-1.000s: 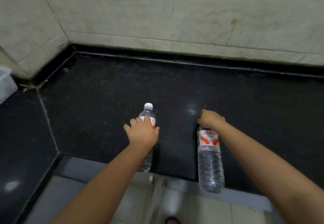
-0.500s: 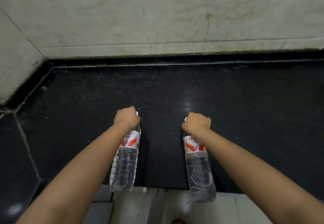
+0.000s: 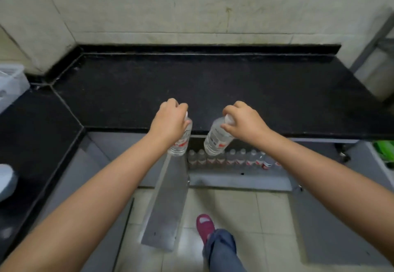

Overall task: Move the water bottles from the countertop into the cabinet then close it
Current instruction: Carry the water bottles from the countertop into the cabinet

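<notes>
My left hand [image 3: 170, 120] grips the cap end of a clear water bottle [image 3: 180, 143] with a red and white label. My right hand [image 3: 241, 120] grips the neck of a second water bottle [image 3: 216, 141] of the same kind. Both bottles hang in the air just past the front edge of the black countertop [image 3: 191, 84]. Below them the cabinet [image 3: 236, 178] stands open, with a row of several bottles [image 3: 232, 158] lined up inside. Its metal door [image 3: 166, 203] swings out toward me on the left.
A white container [image 3: 10, 84] sits on the counter at far left, and a white rounded object [image 3: 6, 182] lies lower left. A metal rack [image 3: 375, 43] stands at the right with something green [image 3: 386, 152] below. My red slipper [image 3: 204, 224] rests on the tiled floor.
Both hands have lifted their bottles off the countertop and drawn them back over its front edge. The view has pulled back, revealing the open cabinet and the floor.
</notes>
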The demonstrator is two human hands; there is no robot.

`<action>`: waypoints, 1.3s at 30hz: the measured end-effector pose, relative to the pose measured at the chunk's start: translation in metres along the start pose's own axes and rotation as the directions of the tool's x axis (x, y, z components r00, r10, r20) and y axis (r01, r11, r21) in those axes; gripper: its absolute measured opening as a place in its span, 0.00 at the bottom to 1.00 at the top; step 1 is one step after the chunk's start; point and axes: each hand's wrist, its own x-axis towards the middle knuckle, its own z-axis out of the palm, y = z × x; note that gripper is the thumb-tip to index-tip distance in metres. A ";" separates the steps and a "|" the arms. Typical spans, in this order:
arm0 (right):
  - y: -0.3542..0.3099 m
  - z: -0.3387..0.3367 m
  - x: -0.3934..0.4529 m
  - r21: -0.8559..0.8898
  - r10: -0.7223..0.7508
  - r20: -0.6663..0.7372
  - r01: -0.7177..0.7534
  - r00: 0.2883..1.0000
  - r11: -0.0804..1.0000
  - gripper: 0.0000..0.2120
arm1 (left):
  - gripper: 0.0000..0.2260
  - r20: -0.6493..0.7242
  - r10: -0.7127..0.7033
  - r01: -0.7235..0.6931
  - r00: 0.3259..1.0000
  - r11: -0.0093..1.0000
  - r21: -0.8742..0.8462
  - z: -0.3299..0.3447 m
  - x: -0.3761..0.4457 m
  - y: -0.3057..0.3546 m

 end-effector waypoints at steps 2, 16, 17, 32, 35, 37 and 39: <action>0.004 -0.005 -0.033 0.008 0.015 -0.012 -0.015 1.000 1.000 0.16 | 0.15 -0.019 0.039 -0.040 0.999 0.999 -0.028 -0.004 -0.023 0.020; 0.114 0.021 -0.151 -0.164 0.206 0.156 -0.181 0.966 0.970 0.18 | 0.14 0.345 0.186 -0.221 0.920 0.973 0.063 0.101 -0.077 0.140; 0.129 0.028 -0.152 -0.176 0.207 0.166 -0.177 0.964 0.968 0.19 | 0.14 0.384 0.176 -0.222 0.907 0.972 0.079 0.110 -0.074 0.152; 0.373 0.189 -0.086 0.064 0.413 0.235 -0.438 0.880 0.896 0.18 | 0.16 0.514 0.110 -0.145 0.851 0.989 0.028 0.319 0.027 0.246; 0.415 0.245 -0.062 0.088 0.470 0.109 -0.479 0.876 0.873 0.18 | 0.15 0.499 0.125 -0.144 0.858 0.990 -0.001 0.389 0.052 0.254; 0.439 0.271 -0.041 0.088 0.530 0.167 -0.548 0.832 0.832 0.13 | 0.16 0.471 0.170 -0.201 0.866 0.979 0.016 0.442 0.070 0.255; 0.470 0.309 -0.022 0.063 0.561 0.146 -0.574 0.815 0.816 0.14 | 0.15 0.422 0.213 -0.246 0.881 0.969 0.023 0.493 0.088 0.256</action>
